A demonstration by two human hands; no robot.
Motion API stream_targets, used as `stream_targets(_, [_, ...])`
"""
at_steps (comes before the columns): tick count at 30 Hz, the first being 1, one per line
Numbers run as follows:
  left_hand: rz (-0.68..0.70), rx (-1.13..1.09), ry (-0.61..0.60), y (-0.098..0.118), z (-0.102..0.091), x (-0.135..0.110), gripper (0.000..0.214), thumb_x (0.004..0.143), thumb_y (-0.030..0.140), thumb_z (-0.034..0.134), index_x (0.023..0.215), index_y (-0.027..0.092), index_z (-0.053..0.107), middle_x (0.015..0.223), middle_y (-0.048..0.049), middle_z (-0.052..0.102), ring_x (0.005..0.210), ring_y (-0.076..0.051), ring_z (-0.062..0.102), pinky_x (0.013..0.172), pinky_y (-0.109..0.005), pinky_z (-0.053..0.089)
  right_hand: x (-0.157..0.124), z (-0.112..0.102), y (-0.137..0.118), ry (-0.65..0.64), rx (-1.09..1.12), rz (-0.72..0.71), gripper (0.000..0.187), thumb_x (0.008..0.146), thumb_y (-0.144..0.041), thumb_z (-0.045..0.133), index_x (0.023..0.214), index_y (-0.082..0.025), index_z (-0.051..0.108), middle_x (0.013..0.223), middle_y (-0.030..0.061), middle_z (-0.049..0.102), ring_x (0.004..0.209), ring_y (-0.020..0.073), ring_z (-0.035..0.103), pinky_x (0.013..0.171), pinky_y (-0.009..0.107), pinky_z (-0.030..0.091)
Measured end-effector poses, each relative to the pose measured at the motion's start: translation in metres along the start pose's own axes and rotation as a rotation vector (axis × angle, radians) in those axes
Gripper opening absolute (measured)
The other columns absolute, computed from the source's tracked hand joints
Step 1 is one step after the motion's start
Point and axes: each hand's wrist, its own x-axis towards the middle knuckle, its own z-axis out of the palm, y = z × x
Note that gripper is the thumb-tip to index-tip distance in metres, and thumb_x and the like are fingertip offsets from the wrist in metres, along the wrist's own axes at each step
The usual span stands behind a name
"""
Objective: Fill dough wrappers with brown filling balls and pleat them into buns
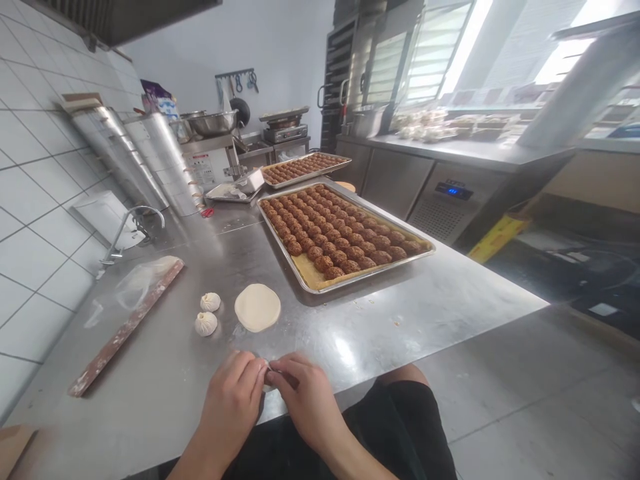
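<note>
My left hand (236, 393) and my right hand (305, 393) meet at the front edge of the steel table. Both have their fingertips pinched together on what looks like a filled dough wrapper (268, 387), mostly covered by the fingers. Just beyond them, a flat round dough wrapper (257, 308) lies on the steel. Left of it sit two pleated buns, the nearer bun (206, 324) and the farther bun (211, 302), both gathered at the top. A large metal tray (320, 291) of brown filling balls (340, 230) in rows stands farther back, lined with yellowish paper.
A long flour-dusted wooden strip (127, 327) lies at the left beside a clear plastic bag (143, 283). Behind are a second tray (307, 168) of filling balls, stacked steamers (165, 160) and a faucet (125, 230). A steel counter (440, 150) runs along the right.
</note>
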Motion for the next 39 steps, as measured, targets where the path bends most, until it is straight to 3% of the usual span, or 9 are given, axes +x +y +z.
stream_targets(6, [-0.048, -0.038, 0.005, 0.006, -0.001, -0.001, 0.014, 0.102, 0.015, 0.051, 0.096, 0.020, 0.063, 0.088, -0.0036, 0.062, 0.083, -0.019, 0.060, 0.074, -0.033, 0.049, 0.000, 0.004, 0.000, -0.002, -0.085, -0.011, 0.016, 0.092, -0.022, 0.065, 0.094, -0.025, 0.081, 0.093, 0.0034, 0.074, 0.080, 0.0199, 0.068, 0.074, 0.031, 0.049])
stream_targets(14, [0.062, 0.072, -0.038, -0.009, 0.004, -0.009, 0.016, 0.101, 0.008, 0.050, 0.097, 0.019, 0.061, 0.089, -0.0041, 0.062, 0.083, -0.019, 0.059, 0.078, -0.036, 0.048, 0.006, 0.003, -0.004, 0.028, -0.030, 0.017, 0.026, 0.097, -0.026, 0.059, 0.078, -0.023, 0.077, 0.085, 0.0035, 0.076, 0.085, 0.0223, 0.070, 0.076, 0.032, 0.050])
stream_targets(20, [0.098, 0.003, -0.148, -0.020, -0.008, -0.003, 0.029, 0.103, 0.014, 0.051, 0.130, 0.020, 0.058, 0.098, -0.0053, 0.063, 0.090, -0.019, 0.061, 0.081, -0.034, 0.053, 0.001, 0.016, -0.003, 0.069, 0.059, -0.062, 0.027, 0.101, -0.028, 0.053, 0.087, -0.021, 0.076, 0.092, 0.0056, 0.073, 0.086, 0.0208, 0.069, 0.078, 0.032, 0.053])
stream_targets(24, [0.104, -0.017, -0.085, -0.020, -0.006, -0.004, 0.016, 0.102, 0.011, 0.052, 0.108, 0.019, 0.064, 0.091, -0.0037, 0.062, 0.084, -0.017, 0.058, 0.077, -0.033, 0.051, -0.003, 0.017, 0.008, 0.067, 0.029, -0.130, 0.021, 0.099, -0.025, 0.055, 0.103, -0.022, 0.075, 0.109, 0.0073, 0.072, 0.094, 0.0206, 0.069, 0.083, 0.032, 0.055])
stream_targets(28, [0.114, 0.041, -0.076, -0.015, -0.003, -0.004, 0.016, 0.101, 0.008, 0.050, 0.095, 0.017, 0.062, 0.091, -0.0049, 0.062, 0.084, -0.019, 0.058, 0.077, -0.036, 0.050, 0.003, 0.010, 0.003, 0.101, 0.031, -0.028, 0.021, 0.094, -0.020, 0.061, 0.078, -0.021, 0.076, 0.094, 0.0050, 0.075, 0.085, 0.0205, 0.070, 0.079, 0.032, 0.055])
stream_targets(31, [0.108, 0.065, -0.108, -0.014, -0.005, -0.002, 0.017, 0.102, 0.011, 0.049, 0.111, 0.016, 0.063, 0.093, -0.0059, 0.063, 0.086, -0.020, 0.060, 0.078, -0.037, 0.051, 0.005, 0.010, -0.005, 0.092, 0.074, -0.009, 0.024, 0.096, -0.022, 0.059, 0.080, -0.022, 0.076, 0.085, 0.0042, 0.074, 0.082, 0.0208, 0.069, 0.077, 0.033, 0.054])
stream_targets(34, [0.137, 0.080, -0.148, -0.016, -0.008, -0.002, 0.029, 0.103, 0.013, 0.050, 0.131, 0.017, 0.058, 0.094, -0.0054, 0.064, 0.085, -0.019, 0.060, 0.077, -0.036, 0.053, -0.001, 0.014, -0.003, 0.060, 0.066, -0.120, 0.025, 0.099, -0.023, 0.053, 0.094, -0.023, 0.077, 0.098, 0.0060, 0.075, 0.092, 0.0212, 0.070, 0.084, 0.034, 0.056])
stream_targets(36, [0.140, 0.063, -0.127, -0.016, -0.008, -0.002, 0.024, 0.102, 0.012, 0.051, 0.122, 0.019, 0.062, 0.092, -0.0046, 0.063, 0.083, -0.018, 0.060, 0.076, -0.034, 0.052, -0.004, 0.016, 0.002, 0.067, 0.036, -0.173, 0.023, 0.098, -0.022, 0.053, 0.102, -0.023, 0.076, 0.108, 0.0074, 0.075, 0.096, 0.0212, 0.070, 0.088, 0.034, 0.056])
stream_targets(39, [0.125, 0.059, -0.073, -0.015, -0.005, -0.004, 0.015, 0.101, 0.010, 0.052, 0.104, 0.018, 0.065, 0.089, -0.0046, 0.062, 0.083, -0.018, 0.060, 0.077, -0.035, 0.051, -0.002, 0.014, 0.005, 0.105, 0.027, -0.092, 0.017, 0.093, -0.020, 0.059, 0.089, -0.022, 0.076, 0.104, 0.0073, 0.075, 0.088, 0.0210, 0.071, 0.081, 0.033, 0.057])
